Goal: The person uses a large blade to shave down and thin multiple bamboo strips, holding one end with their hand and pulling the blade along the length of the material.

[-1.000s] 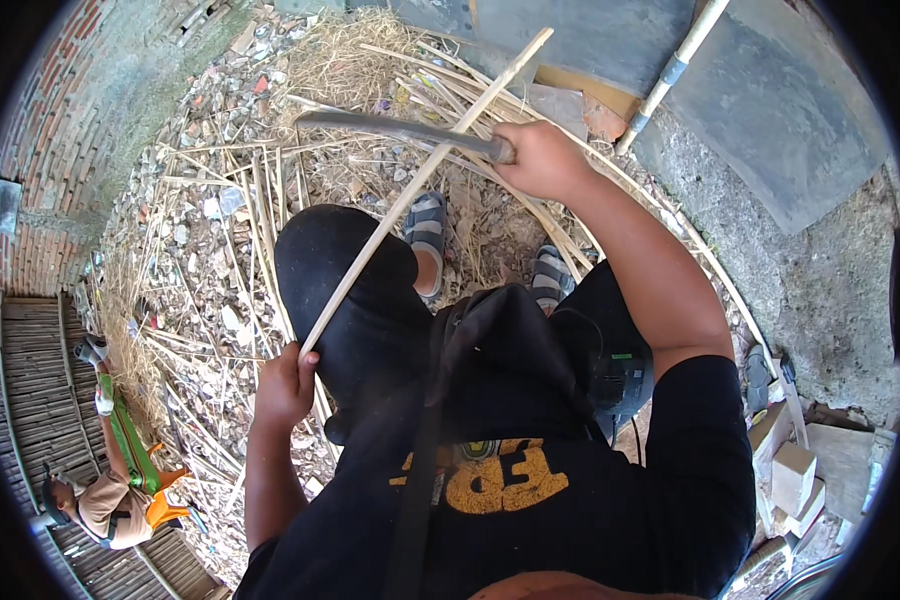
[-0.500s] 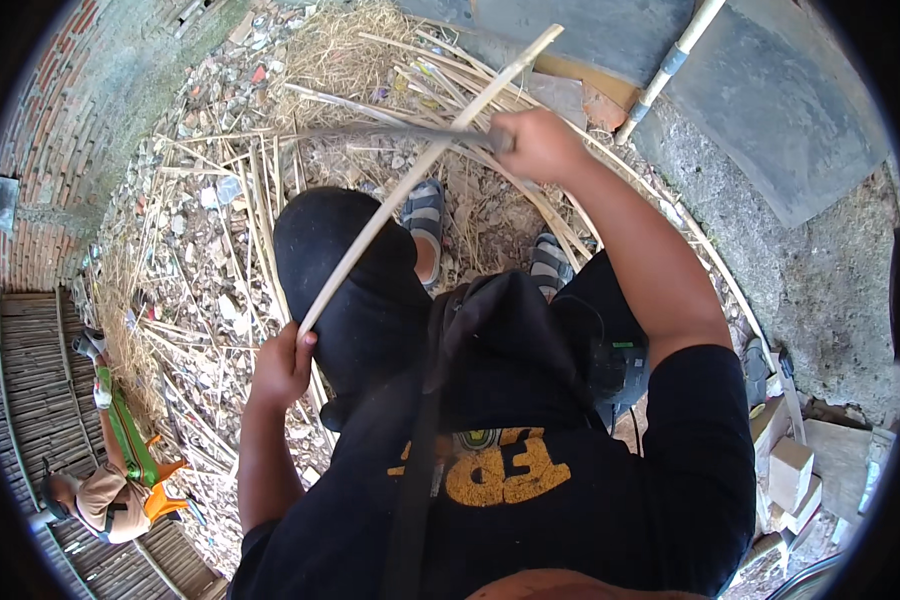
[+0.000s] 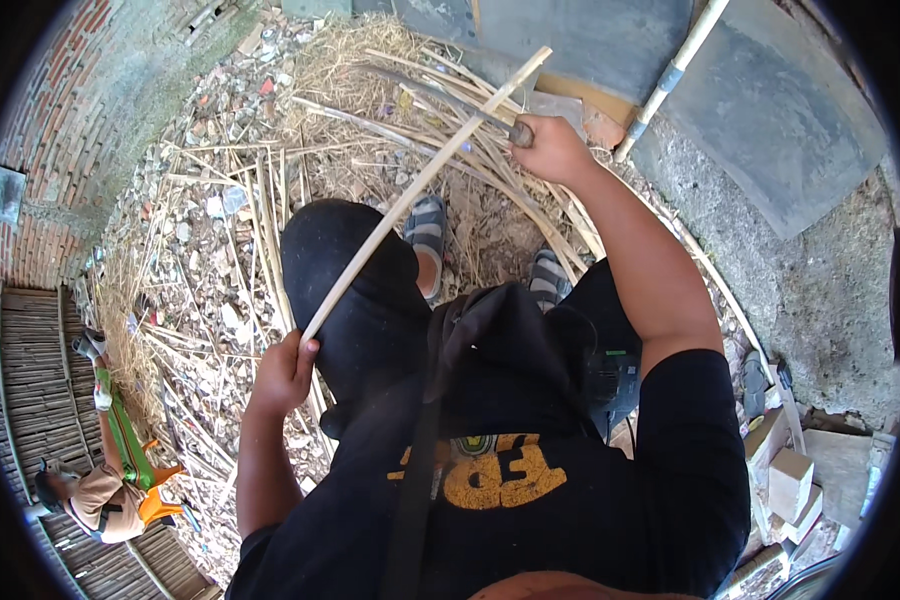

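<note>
My left hand (image 3: 284, 374) is closed around the lower end of a long pale strip of bamboo (image 3: 398, 209). The strip slants up to the right across my left knee, its far end free. My right hand (image 3: 553, 152) grips the handle of a machete (image 3: 432, 92), whose dark, slightly curved blade points up and to the left. Near the strip's far end the blade crosses it; whether the two touch I cannot tell.
Split bamboo strips (image 3: 265, 235) lie over the rubble-strewn ground and past my sandalled feet (image 3: 427, 230). A pole (image 3: 670, 76) leans at the right by dark panels. Blocks (image 3: 790, 482) are stacked at lower right. Another person (image 3: 102, 497) sits at far left by a slatted bamboo wall (image 3: 25, 370).
The machete blade has swung so its tip points farther up and away, and my right hand has shifted slightly right. The bamboo strip's far end has dipped a little; my left hand keeps its grip.
</note>
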### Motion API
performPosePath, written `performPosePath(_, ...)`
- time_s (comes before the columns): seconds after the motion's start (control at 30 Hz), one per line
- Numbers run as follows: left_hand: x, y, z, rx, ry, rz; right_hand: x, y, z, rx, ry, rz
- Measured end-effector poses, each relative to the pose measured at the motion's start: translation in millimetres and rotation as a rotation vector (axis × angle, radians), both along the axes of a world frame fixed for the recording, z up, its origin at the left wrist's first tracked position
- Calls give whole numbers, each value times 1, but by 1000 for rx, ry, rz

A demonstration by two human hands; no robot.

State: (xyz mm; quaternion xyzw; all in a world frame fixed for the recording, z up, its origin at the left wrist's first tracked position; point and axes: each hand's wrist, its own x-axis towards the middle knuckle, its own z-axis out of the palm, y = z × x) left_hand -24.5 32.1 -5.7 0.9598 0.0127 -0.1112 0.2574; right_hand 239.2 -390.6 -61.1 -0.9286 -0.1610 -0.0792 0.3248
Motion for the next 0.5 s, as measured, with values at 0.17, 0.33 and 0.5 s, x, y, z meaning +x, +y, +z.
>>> performPosePath(0.17, -10, 5, -3, -45, -42, 7, -21, 19, 31, -145, -41, 150)
performPosePath(0.33, -1, 12, -17, -47, -34, -20, -3, 1, 20, 66, 90, 93)
performPosePath(0.5, -6, 10, 0, -29, -46, -5, -11, 14, 33, -65, 41, 118)
